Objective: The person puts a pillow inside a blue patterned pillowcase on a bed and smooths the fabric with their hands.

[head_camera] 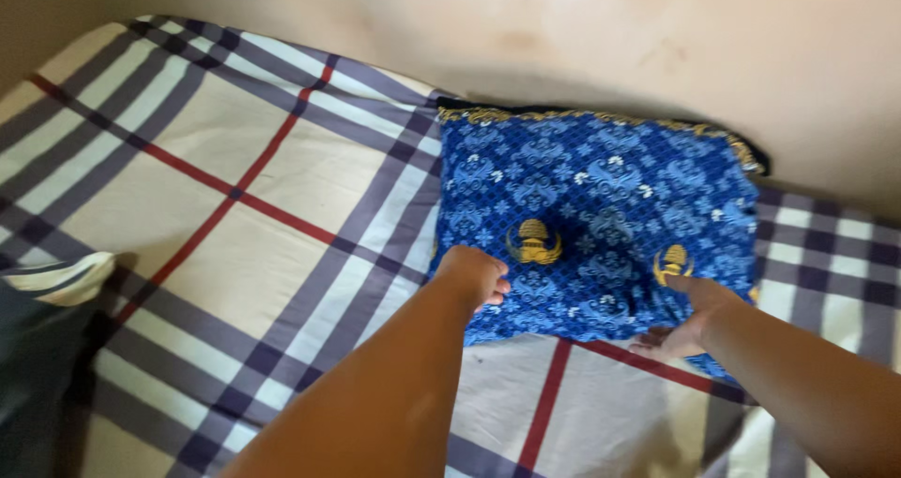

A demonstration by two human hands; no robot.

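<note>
Left hand (476,276): curled into a loose fist, knuckles pressed down on the near left part of the pillow, clamped on nothing
Right hand (688,320): fingers spread flat and apart, palm laid against the near right edge of the pillow where it meets the sheet, gripping nothing
Pillow (601,225): blue, with a pale flower pattern and gold emblems, a gold trim along its far edge; it lies flat on the bed, its far side close against the wall
Bed sheet (235,215): cream with purple-grey bands and thin red lines, spread under the pillow and both arms
Dark cloth (38,365): bunched at the left edge of the bed
Wall (657,46): plain beige, behind the bed
</note>
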